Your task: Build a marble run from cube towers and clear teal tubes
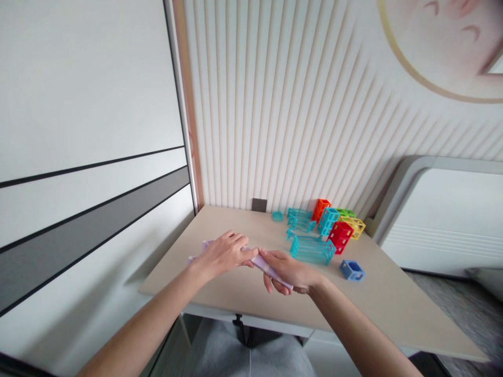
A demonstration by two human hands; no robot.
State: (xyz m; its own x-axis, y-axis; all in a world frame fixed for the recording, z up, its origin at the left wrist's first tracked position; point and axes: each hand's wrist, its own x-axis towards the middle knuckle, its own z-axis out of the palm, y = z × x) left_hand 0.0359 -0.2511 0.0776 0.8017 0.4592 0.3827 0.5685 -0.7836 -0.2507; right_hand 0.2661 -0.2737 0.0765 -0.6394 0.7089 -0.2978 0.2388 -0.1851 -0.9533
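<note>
Over the front part of the desk, my left hand (226,254) and my right hand (288,269) come together at a thin lilac strip (268,269) with pale bands. My right fingers curl under it, with the thumb along its upper edge. The left thumb and fingers pinch its other end, close to the right thumb. More lilac material shows behind my left wrist; the hand hides whether it belongs to the same piece. Right of my hands stands a clear turquoise plastic frame (312,250), touched by neither hand.
Beyond it are more turquoise frames (302,222), a small turquoise piece (277,216), and red (340,236), orange (321,209), yellow (356,228) and green (346,212) open blocks. A blue block (352,270) sits nearer on the desk (243,298). A white cabinet (90,209) borders the left.
</note>
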